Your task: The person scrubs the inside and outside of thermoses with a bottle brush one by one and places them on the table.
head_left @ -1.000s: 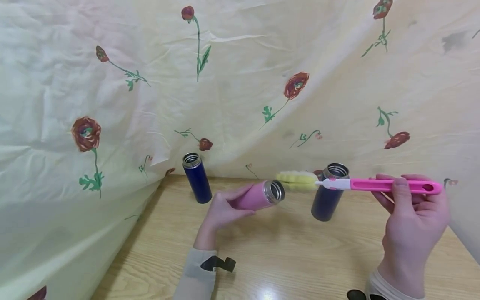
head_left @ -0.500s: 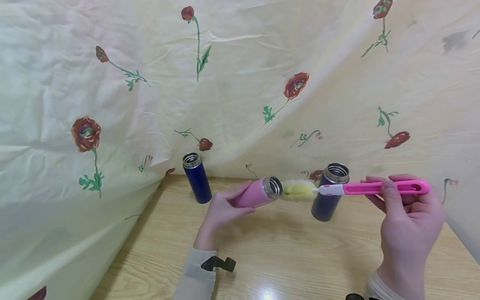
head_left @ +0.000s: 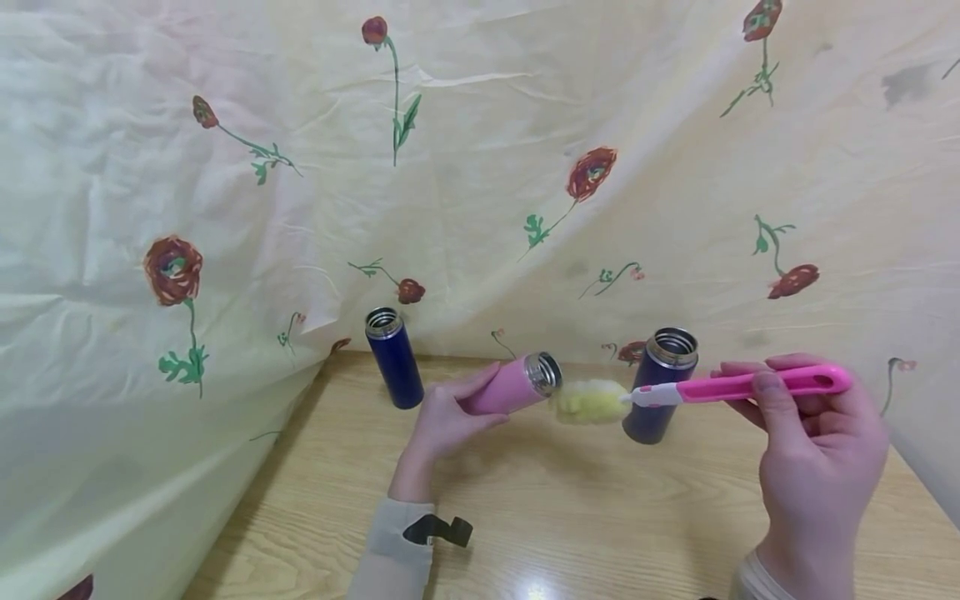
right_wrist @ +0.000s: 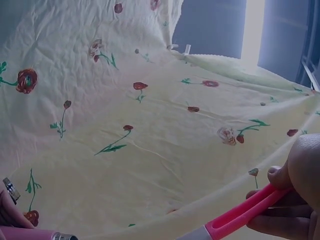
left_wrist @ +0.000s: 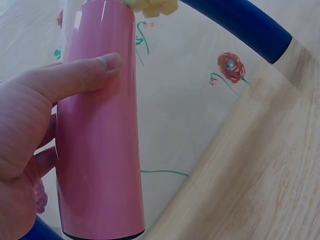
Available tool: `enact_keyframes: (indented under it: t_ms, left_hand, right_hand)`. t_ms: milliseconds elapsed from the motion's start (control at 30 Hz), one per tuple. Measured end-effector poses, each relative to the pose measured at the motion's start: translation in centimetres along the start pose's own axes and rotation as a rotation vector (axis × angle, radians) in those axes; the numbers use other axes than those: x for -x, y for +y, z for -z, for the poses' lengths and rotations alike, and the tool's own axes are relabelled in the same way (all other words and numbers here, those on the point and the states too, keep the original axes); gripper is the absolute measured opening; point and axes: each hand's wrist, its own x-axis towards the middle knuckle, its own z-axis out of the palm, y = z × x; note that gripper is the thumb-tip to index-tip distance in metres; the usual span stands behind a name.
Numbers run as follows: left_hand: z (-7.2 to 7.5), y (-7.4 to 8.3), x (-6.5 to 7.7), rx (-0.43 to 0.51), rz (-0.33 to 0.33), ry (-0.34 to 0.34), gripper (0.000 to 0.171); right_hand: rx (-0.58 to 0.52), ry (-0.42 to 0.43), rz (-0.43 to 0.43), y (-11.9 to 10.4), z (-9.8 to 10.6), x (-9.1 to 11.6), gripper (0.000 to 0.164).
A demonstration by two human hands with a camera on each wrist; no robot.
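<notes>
My left hand point(head_left: 442, 417) grips a pink bottle point(head_left: 510, 389) around its body, tilted with its open steel mouth toward the right. In the left wrist view the thumb lies across the pink bottle point(left_wrist: 100, 150). The right hand point(head_left: 825, 442) holds a bottle brush by its pink handle point(head_left: 750, 386). Its pale yellow sponge head point(head_left: 592, 402) points left, just beside and slightly below the bottle's mouth. Whether sponge and rim touch I cannot tell. In the right wrist view, fingers and thumb pinch the brush's pink handle point(right_wrist: 245, 212).
A dark blue bottle point(head_left: 395, 360) without a lid stands upright at the back left. Another lidless dark blue bottle point(head_left: 651, 408) stands behind the brush. Flowered cloth point(head_left: 465, 167) hangs behind and to the left of the wooden table point(head_left: 570, 525).
The right hand and brush have shifted left and a little down, so the sponge head sits lower by the pink bottle's mouth. The left hand tilts the bottle slightly upward.
</notes>
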Motion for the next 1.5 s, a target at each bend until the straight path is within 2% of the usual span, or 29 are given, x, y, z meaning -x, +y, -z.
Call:
enact_keyframes:
  t_ms: [167,267,367,500,600,667,767,867,1000,1067,1200,1333,1500]
  left_hand:
    - [0.0,0.0,0.0,-0.007,0.004,-0.015,0.074]
    - [0.0,0.1,0.1,0.004,0.025,-0.019,0.073]
    - [0.0,0.2,0.2,0.021,0.051,-0.017,0.073]
    - [0.0,0.5,0.0,0.067,0.065,-0.005,0.072]
    - [-0.4,1.0,-0.1,0.146,0.095,0.002,0.07]
    - [-0.8,1.3,-0.4,0.221,0.124,0.006,0.069]
    - [-1.4,1.8,-0.6,0.344,0.166,0.017,0.07]
    - [-2.0,2.3,-0.8,0.485,0.181,0.025,0.068]
    - [-2.5,3.2,-0.8,0.63,0.235,0.045,0.066]
    - [-2.5,3.6,-0.8,0.675,0.258,0.054,0.066]
    - [-2.6,4.2,-0.7,0.725,0.243,0.046,0.067]
    - [-2.9,4.5,-0.6,0.745,0.205,0.026,0.068]
    - [-3.2,4.3,-0.3,0.778,0.192,-0.011,0.069]
  right_hand:
    - [0.027,0.016,-0.023,-0.5,-0.1,0.3,0.028]
    - [-0.002,0.035,-0.022,-0.6,0.0,0.5,0.029]
    - [-0.089,0.055,0.015,-0.5,-0.1,0.6,0.029]
    - [-0.264,0.095,0.085,-0.3,-0.5,0.2,0.03]
    - [-0.38,0.165,0.115,-0.1,-0.8,-0.3,0.03]
    - [-0.464,0.222,0.106,0.1,-0.8,-0.8,0.029]
    - [-0.597,0.297,0.045,0.6,-0.5,-1.6,0.028]
    - [-0.689,0.344,-0.086,1.4,0.3,-2.0,0.029]
    - [-0.727,0.331,-0.242,2.6,1.4,-1.9,0.028]
    - [-0.748,0.31,-0.285,3.1,1.5,-1.9,0.027]
    - [-0.786,0.277,-0.36,3.8,1.5,-1.8,0.025]
    - [-0.764,0.273,-0.372,4.2,1.3,-1.8,0.026]
    - [-0.706,0.28,-0.276,4.4,0.8,-1.5,0.027]
